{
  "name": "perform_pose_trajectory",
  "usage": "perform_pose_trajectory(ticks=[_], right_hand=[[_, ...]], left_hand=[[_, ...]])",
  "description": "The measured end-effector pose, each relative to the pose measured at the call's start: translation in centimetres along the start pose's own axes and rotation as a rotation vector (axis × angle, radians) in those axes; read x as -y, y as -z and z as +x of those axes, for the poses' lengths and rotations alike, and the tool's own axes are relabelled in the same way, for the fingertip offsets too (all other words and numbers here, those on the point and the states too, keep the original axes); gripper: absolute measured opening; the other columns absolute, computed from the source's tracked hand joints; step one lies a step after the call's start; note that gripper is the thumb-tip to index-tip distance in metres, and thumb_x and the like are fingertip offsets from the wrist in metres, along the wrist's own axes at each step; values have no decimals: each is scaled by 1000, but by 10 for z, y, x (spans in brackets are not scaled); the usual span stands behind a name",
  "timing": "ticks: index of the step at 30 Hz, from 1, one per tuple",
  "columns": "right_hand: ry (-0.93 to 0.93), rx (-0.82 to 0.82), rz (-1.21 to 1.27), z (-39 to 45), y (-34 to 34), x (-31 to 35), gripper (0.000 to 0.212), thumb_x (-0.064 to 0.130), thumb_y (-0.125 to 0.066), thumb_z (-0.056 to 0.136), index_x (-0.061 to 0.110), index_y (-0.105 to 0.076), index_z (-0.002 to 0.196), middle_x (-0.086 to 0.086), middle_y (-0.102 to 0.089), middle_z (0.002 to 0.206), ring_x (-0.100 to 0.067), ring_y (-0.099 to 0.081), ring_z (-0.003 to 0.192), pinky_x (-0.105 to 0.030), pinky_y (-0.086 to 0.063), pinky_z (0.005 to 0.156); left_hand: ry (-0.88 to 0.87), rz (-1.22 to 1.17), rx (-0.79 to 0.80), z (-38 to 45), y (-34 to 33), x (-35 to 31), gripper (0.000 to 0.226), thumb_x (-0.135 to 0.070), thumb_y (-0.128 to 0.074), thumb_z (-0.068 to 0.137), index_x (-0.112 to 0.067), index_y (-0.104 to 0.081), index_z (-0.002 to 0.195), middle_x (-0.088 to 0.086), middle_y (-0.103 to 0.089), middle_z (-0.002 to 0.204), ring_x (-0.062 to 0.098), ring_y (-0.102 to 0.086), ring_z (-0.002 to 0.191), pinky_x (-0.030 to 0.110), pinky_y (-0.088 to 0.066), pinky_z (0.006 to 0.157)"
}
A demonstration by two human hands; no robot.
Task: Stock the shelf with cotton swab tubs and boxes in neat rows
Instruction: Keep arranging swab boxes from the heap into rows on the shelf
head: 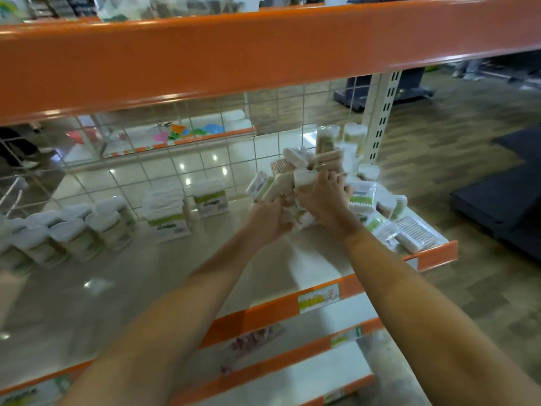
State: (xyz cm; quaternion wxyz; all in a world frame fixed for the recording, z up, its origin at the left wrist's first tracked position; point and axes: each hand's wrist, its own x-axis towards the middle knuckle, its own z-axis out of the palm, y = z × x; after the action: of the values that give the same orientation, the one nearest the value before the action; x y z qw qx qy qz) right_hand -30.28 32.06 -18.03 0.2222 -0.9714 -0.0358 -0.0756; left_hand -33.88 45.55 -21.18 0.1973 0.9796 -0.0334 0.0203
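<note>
A jumbled pile of cotton swab packs (377,212) lies at the right end of the white shelf (164,273). Both my hands reach into the pile. My left hand (270,215) grips a bundle of packs (269,186) from below. My right hand (322,194) curls over a pack (304,177) on top of the same bundle. Rows of white round tubs (73,232) stand at the shelf's left. Two stacks of swab boxes (187,206) sit in the middle, against the wire grid. Two tall clear tubs (341,139) stand upright behind the pile.
A thick orange beam (263,48) of the shelf above crosses the top of the view. A white wire grid (146,159) backs the shelf, with a perforated white post (380,118) at its right. Orange-edged lower shelves (292,364) lie beneath. A black platform (497,200) sits on the floor at right.
</note>
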Motion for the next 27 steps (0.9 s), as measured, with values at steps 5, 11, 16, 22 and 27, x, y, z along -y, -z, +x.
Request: perform_pose_trajectory(ticks=[5,11,16,22,27], right_hand=[[80,23,144,-5,4,5,77,41,-63,83,-4,-32,137,-19,-44,136,-34,-40,125,-43,-34,104],[204,211,343,-26,8,22,58,31,-74,78,-5,-48,115,-13,-59,114,-21,-56,103,-17,-39,78],[208,362,495,-52,-7,44,64,42,-75,73,2,-49,116,0,-58,112,-13,-55,101,-21,-49,86],[203,435,548,-81,-41,77,41,40,-75,76,13,-56,99,2,-59,92,-11,-55,81,-17,-42,64],[232,561,676,-109,-59,115,43,35,-71,81,14,-53,114,1,-61,106,-14,-59,97,-28,-51,82]], left_hand=[[-10,-57,-68,-15,-1,14,59,-25,-71,80,-9,-50,132,13,-60,121,30,-56,111,35,-45,92],[75,-212,-55,-49,8,38,56,-22,-69,84,-7,-46,133,4,-51,126,19,-50,117,17,-33,85],[150,-312,-83,-94,13,65,57,-22,-70,83,-9,-45,133,10,-50,127,21,-49,115,31,-41,96],[237,-388,-77,-143,26,107,58,-31,-68,84,-18,-43,134,4,-50,129,19,-49,115,34,-43,97],[330,-395,-128,-186,35,141,55,-35,-69,83,-21,-46,131,-1,-54,125,11,-51,108,23,-42,88]])
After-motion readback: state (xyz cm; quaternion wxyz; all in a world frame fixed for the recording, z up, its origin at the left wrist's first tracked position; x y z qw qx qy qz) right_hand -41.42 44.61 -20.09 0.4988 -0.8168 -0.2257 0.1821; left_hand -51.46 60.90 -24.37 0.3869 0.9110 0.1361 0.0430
